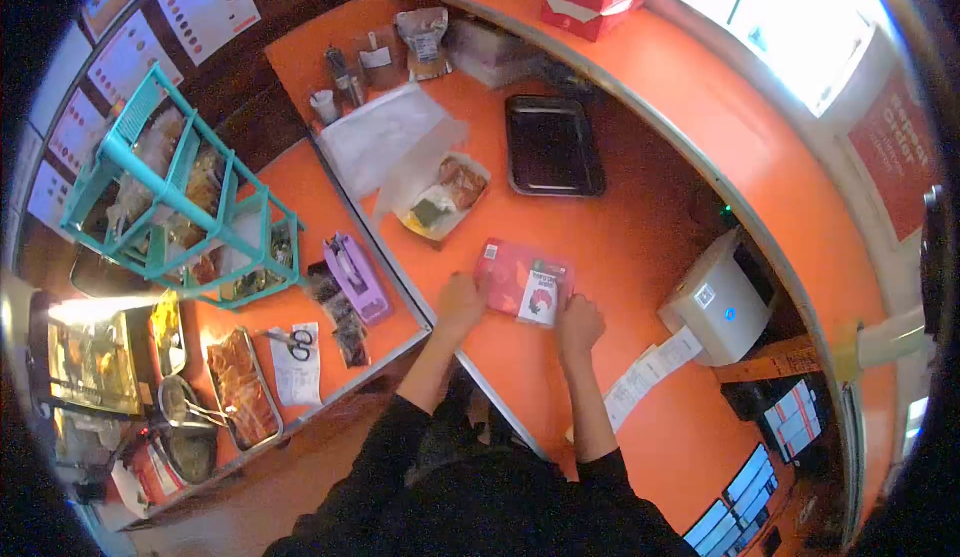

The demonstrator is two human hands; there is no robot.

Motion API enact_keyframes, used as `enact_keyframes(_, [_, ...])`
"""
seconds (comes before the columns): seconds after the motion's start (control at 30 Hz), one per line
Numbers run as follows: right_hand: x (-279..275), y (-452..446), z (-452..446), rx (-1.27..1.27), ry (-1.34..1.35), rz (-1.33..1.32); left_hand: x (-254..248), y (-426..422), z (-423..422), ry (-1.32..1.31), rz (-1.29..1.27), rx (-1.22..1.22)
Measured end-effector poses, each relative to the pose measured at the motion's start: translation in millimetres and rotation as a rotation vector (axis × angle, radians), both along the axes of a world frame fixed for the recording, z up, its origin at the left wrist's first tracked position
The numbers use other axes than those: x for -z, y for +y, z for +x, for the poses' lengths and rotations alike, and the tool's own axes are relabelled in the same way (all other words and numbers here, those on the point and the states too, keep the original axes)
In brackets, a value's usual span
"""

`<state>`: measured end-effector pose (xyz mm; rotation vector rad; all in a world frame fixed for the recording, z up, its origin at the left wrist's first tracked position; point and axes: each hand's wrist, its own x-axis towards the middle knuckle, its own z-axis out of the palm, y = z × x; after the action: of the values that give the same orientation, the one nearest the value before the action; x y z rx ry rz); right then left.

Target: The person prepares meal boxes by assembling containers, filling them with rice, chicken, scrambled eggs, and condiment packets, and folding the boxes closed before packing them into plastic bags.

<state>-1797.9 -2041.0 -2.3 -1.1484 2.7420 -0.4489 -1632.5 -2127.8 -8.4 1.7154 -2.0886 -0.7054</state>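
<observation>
A flat pink-red package [503, 275] with a white label and clear-looking edges lies over the orange counter in front of me. My left hand [460, 300] is closed at its left edge, and my right hand [582, 322] is closed at its lower right edge. The fingertips of both hands are hidden, but they seem to grip the package's sides. Just beyond it, an open paper box [446, 225] contains browned food and something green and yellow. A black tray [555, 147] lies farther back.
White paper sheets [385, 137] cover the back left. A purple tape dispenser [357, 279] stands left of the counter seam, near a teal rack [205, 217]. On the right, a printer [722, 297] trails a paper receipt [650, 377]. Red boxes [590, 2] sit on the raised shelf.
</observation>
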Motion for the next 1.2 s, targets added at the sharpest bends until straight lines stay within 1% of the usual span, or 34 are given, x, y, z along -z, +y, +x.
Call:
enact_keyframes(0.07, [7,-3,1,-0.042,0.053,0.003,13,-9,5,0.010,-0.011,0.094])
enact_keyframes(0.1, [10,-3,0,-0.044,0.044,0.008,18,-9,5,0.001,-0.005,0.092])
enact_keyframes(0.17, [13,-1,-5,-0.068,0.057,-0.088,26,-7,4,0.047,-0.125,0.053])
enact_keyframes(0.2, [13,3,-6,-0.068,0.053,-0.091,24,-5,5,0.044,-0.128,0.054])
enact_keyframes(0.27, [9,11,-11,-0.161,-0.054,-0.096,19,-3,7,0.067,-0.011,0.030])
enact_keyframes(0.3, [7,17,-12,-0.164,-0.052,-0.101,16,1,8,0.069,-0.016,0.027])
enact_keyframes(0.37, [5,31,-10,-0.219,-0.372,-0.313,14,12,12,0.313,-0.209,0.047])
enact_keyframes(0.4, [6,37,-8,-0.219,-0.371,-0.312,17,12,14,0.315,-0.207,0.046])
enact_keyframes(0.47, [9,45,-3,-0.359,-0.194,-0.686,25,13,16,0.538,-0.182,0.059])
enact_keyframes(0.5, [8,45,-2,-0.355,-0.192,-0.681,29,14,14,0.540,-0.175,0.062])
enact_keyframes(0.57, [6,43,-1,-0.354,-0.259,-0.711,35,11,8,0.618,-0.381,0.008])
enact_keyframes(0.6, [6,40,-4,-0.349,-0.256,-0.711,34,10,8,0.620,-0.380,0.014])
enact_keyframes(0.67, [6,33,-12,-0.209,-0.511,-0.424,32,8,10,0.467,-0.231,-0.025])
enact_keyframes(0.7, [1,30,-14,-0.207,-0.509,-0.424,31,5,12,0.469,-0.230,-0.024])
enact_keyframes(0.77, [-10,23,-18,-0.115,-0.744,-0.321,29,-5,18,0.292,-0.073,0.043])
enact_keyframes(0.8, [0,19,-20,-0.114,-0.744,-0.326,26,-5,18,0.291,-0.076,0.046])
enact_keyframes(0.87, [27,11,-25,-0.207,-0.396,-0.420,14,5,17,0.387,-0.147,0.029])
enact_keyframes(0.9, [25,12,-22,-0.192,-0.393,-0.426,11,8,14,0.388,-0.147,0.045])
enact_keyframes(0.97, [26,15,-8,-0.186,-0.381,-0.521,7,17,8,0.418,-0.290,-0.003])
enact_keyframes(1.0, [24,16,-3,-0.205,-0.314,-0.527,13,18,8,0.419,-0.280,0.014])
enact_keyframes(1.03, [19,18,3,-0.186,-0.311,-0.528,19,16,11,0.358,-0.273,0.009])
enact_keyframes(1.07, [13,18,7,-0.141,-0.381,-0.468,24,12,15,0.297,-0.270,0.007])
enact_keyframes(1.1, [9,19,7,-0.096,-0.450,-0.407,24,11,19,0.299,-0.268,0.028])
enact_keyframes(1.13, [8,19,3,-0.100,-0.465,-0.341,24,10,22,0.210,-0.234,0.053])
enact_keyframes(1.17, [8,17,0,-0.085,-0.460,-0.348,24,7,24,0.121,-0.205,0.078])
enact_keyframes(1.2, [9,13,0,-0.088,-0.308,-0.458,17,4,26,0.122,-0.208,0.097])
